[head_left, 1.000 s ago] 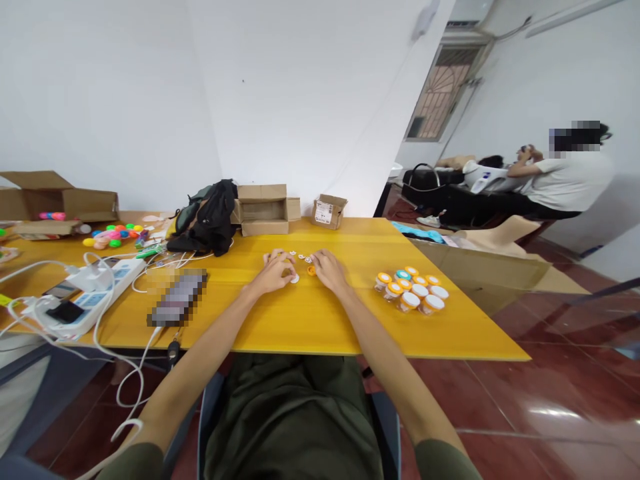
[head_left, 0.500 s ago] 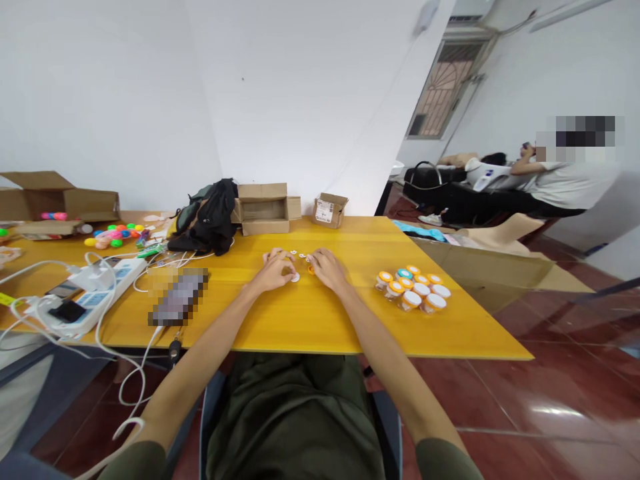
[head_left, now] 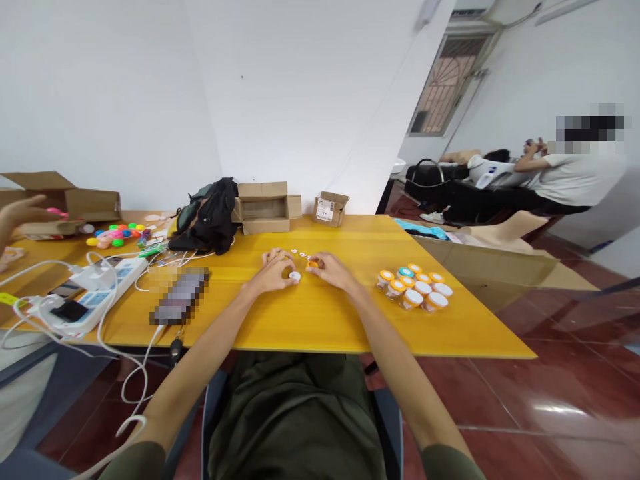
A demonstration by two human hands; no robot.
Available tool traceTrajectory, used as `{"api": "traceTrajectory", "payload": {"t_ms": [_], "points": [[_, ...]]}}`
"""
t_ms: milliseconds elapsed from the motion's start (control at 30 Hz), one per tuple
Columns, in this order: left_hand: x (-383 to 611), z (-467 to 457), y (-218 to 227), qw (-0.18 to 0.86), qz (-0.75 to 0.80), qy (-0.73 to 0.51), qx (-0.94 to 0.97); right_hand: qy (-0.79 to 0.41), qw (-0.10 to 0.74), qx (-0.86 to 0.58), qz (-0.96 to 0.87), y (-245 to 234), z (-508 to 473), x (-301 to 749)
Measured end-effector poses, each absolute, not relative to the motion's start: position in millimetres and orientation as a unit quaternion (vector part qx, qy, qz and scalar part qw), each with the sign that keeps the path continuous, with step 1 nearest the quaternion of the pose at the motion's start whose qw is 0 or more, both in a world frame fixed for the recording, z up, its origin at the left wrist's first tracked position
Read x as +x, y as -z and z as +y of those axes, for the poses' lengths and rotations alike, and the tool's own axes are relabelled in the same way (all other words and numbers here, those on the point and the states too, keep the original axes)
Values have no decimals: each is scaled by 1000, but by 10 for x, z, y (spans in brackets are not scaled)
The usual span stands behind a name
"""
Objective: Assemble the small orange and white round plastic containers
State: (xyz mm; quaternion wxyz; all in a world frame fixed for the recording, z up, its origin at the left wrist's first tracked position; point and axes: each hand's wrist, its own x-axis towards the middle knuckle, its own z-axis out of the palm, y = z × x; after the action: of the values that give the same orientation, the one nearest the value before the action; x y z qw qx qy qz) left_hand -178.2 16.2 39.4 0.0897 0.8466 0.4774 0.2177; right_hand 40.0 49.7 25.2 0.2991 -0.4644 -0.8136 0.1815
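Note:
Over the middle of the table, my left hand [head_left: 276,272] pinches a small white round piece [head_left: 295,275] between thumb and fingers. Close by on its right, my right hand [head_left: 331,270] has its fingertips closed on a small orange cap [head_left: 312,264]. Several tiny white pieces [head_left: 301,254] lie on the table just beyond both hands. Off to the right stands a cluster of small clear jars [head_left: 412,299] with white-topped orange lids, one of them teal. My fingers partly hide what each hand holds.
The yellow table [head_left: 300,320] carries a phone [head_left: 180,297], a power strip [head_left: 95,300] with cables, a black bag [head_left: 213,217] and cardboard boxes [head_left: 265,208]. Another person's hand [head_left: 23,213] reaches in at far left. A person [head_left: 580,177] sits at the right.
My right hand has shifted slightly right and now grips the orange cap. The white piece in my left hand is tilted more into view. Another person's hand has appeared at far left.

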Motion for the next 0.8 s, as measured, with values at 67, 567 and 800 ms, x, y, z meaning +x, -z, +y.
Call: {"api": "traceTrajectory", "payload": {"t_ms": [67,567,800], "points": [[-1762,158,-391,92,478,-215,847,-270,336,-426,-796,-255,530,382],[-1743,160,-369,91,471,-217,850,-516,379,-338,-690,-143,573,335],[-1720,182,-335,89,483,-221,843,-488,370,-330,-719,-184,539,339]]}}
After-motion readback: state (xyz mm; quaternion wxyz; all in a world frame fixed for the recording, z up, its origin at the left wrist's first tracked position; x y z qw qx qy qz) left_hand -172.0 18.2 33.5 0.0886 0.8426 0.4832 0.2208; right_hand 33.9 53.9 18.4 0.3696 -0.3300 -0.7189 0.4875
